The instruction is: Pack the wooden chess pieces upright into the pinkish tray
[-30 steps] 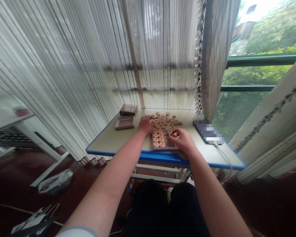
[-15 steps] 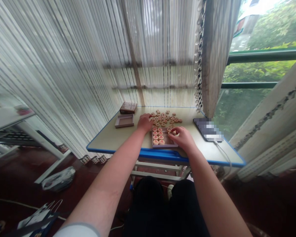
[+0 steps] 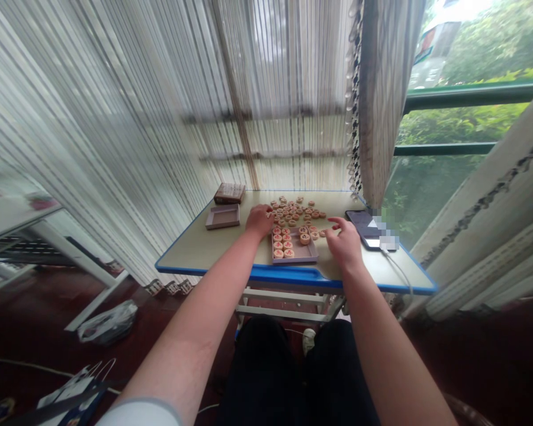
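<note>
Round wooden chess pieces point(image 3: 296, 209) with red and dark marks lie scattered at the back of a small blue-edged table point(image 3: 195, 251). A shallow grey tray point(image 3: 302, 255) nearer me holds several pieces in rows. My left hand point(image 3: 259, 220) rests curled on the table at the tray's far left corner, touching the loose pieces; what its fingers hold is hidden. My right hand point(image 3: 345, 238) hovers just right of the tray, fingers spread and empty, close to a loose piece point(image 3: 323, 233) on the table.
An empty grey tray point(image 3: 223, 216) and a brown box point(image 3: 230, 193) sit at the table's far left. A phone point(image 3: 369, 229) with a cable lies at the right. Striped curtains hang behind, with a window and green railing to the right. Bags lie on the dark floor at left.
My right hand has left the tray and moved right, opening its fingers; a piece it was holding now sits in the tray. My left hand has barely shifted.
</note>
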`<control>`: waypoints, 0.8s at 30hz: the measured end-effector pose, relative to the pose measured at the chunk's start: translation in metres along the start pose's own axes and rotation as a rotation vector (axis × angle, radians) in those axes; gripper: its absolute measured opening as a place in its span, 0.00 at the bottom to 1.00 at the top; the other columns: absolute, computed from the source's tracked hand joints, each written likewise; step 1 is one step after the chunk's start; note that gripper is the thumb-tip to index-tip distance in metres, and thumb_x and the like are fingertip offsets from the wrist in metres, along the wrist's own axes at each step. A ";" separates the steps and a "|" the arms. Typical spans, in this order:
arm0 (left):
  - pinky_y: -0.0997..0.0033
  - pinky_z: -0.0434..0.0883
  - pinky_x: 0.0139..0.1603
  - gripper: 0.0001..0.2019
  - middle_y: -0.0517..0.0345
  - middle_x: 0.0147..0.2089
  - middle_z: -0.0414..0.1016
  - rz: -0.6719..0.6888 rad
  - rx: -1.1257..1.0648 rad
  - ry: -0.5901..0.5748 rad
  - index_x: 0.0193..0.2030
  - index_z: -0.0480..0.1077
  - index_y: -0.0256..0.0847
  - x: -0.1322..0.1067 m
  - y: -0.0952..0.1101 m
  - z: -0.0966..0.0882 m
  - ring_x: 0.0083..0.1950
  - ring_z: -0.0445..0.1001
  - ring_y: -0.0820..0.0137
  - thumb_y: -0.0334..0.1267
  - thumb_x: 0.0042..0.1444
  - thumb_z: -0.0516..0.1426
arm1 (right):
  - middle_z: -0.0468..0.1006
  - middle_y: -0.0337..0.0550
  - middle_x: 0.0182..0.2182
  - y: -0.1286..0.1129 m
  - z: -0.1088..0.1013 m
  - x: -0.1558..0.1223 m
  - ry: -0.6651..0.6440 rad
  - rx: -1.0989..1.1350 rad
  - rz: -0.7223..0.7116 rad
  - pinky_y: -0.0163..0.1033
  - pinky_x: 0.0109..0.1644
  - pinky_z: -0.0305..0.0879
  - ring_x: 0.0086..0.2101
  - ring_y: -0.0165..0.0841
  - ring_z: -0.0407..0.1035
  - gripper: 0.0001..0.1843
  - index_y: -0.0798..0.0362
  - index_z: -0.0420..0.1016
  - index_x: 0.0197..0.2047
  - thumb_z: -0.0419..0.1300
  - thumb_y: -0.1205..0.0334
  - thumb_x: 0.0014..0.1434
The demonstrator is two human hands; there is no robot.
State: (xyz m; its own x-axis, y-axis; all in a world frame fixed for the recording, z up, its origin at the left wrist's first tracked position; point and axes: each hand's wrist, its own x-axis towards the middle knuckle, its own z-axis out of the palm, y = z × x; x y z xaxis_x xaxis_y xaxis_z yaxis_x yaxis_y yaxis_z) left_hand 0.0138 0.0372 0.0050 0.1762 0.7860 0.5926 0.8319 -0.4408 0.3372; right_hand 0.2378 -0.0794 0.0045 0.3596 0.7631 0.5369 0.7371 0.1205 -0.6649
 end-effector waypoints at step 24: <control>0.66 0.65 0.48 0.07 0.51 0.39 0.73 -0.030 0.004 -0.018 0.36 0.70 0.39 -0.006 0.000 -0.002 0.45 0.68 0.64 0.36 0.52 0.53 | 0.76 0.43 0.43 0.007 0.001 0.001 -0.254 -0.353 0.062 0.41 0.49 0.57 0.44 0.40 0.65 0.19 0.46 0.77 0.44 0.52 0.61 0.51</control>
State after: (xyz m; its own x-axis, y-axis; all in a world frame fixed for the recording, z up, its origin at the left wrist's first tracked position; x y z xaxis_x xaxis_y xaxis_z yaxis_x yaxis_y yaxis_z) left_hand 0.0121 0.0317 0.0026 0.1611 0.8066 0.5688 0.8389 -0.4155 0.3517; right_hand 0.2421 -0.0773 -0.0003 0.2895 0.8993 0.3277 0.8848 -0.1208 -0.4501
